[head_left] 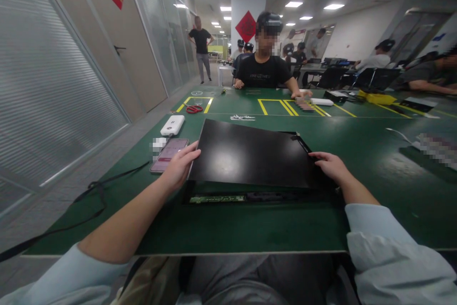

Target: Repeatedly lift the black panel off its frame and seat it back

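A flat black screen panel lies at a slant over a black frame, its left side raised. My left hand grips the panel's left edge, the thumb on top and the fingers underneath. At the right, my right hand pinches the rim of the frame beside the panel's right edge. Below the panel's near edge, a strip of green circuit board shows inside the frame. Most of the frame's inside is hidden under the panel.
A phone and a white power bank lie left of the panel on the green table. Red scissors and small white pieces lie beyond. Across the table sits a person; a black strap hangs at left.
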`<state>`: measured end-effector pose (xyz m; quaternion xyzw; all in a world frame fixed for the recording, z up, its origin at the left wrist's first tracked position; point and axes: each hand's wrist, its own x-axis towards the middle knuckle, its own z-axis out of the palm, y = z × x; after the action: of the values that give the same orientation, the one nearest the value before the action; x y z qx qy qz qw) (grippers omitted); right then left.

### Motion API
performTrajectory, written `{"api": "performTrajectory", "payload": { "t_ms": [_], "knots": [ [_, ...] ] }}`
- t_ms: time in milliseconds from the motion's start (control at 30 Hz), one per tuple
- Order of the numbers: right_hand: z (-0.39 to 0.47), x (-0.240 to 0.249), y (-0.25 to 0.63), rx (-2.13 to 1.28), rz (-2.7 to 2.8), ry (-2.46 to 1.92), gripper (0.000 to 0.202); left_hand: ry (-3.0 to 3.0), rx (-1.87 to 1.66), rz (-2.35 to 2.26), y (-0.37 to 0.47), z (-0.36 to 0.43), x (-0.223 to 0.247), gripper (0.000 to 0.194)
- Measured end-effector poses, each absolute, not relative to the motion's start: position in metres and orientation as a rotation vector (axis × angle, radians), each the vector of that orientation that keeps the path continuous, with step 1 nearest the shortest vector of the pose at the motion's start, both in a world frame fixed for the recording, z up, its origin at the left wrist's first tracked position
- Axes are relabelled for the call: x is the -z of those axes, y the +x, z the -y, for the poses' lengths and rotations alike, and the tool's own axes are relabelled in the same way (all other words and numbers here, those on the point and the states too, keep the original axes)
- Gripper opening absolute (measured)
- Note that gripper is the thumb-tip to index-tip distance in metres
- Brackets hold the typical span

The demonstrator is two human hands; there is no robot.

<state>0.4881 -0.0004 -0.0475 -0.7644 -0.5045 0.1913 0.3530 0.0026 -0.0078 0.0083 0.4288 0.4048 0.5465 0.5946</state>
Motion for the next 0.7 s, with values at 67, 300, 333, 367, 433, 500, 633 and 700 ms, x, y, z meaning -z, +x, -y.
{"api": "performTrajectory", "payload": {
  "t_ms": [67,300,333,367,433,500,633,700],
  "knots": [
    [0.0010,0.0468,0.4854,-0.489,1.283,-1.948,0.035,0.995,-1.276,-0.943,0.0024,0.0076,-0.0077,0.051],
    [-0.0001,0.0504,0.4854,-0.430,1.263,-1.914,0.032,0.989,-1.295,-0.900,0.0021,0.0073,-0.0078,0.047],
    [-0.0006,0.0516,0.4864,-0.437,1.249,-1.904,0.031,0.992,-1.296,-0.885,0.0022,0.0071,-0.0075,0.048],
    [-0.0011,0.0527,0.4872,-0.445,1.230,-1.894,0.030,0.994,-1.295,-0.869,0.0022,0.0070,-0.0071,0.049],
    [-0.0018,0.0542,0.4882,-0.455,1.186,-1.886,0.027,0.996,-1.293,-0.841,0.0022,0.0064,-0.0061,0.052],
    [-0.0022,0.0548,0.4885,-0.468,1.151,-1.879,0.024,0.993,-1.284,-0.826,0.0019,0.0055,-0.0048,0.054],
    [-0.0025,0.0549,0.4880,-0.611,1.080,-1.799,0.022,0.980,-1.245,-0.835,0.0003,0.0035,-0.0017,0.057],
    [-0.0022,0.0544,0.4867,-0.696,1.008,-1.754,0.023,0.981,-1.231,-0.845,-0.0008,0.0025,0.0003,0.058]
  ]
}}
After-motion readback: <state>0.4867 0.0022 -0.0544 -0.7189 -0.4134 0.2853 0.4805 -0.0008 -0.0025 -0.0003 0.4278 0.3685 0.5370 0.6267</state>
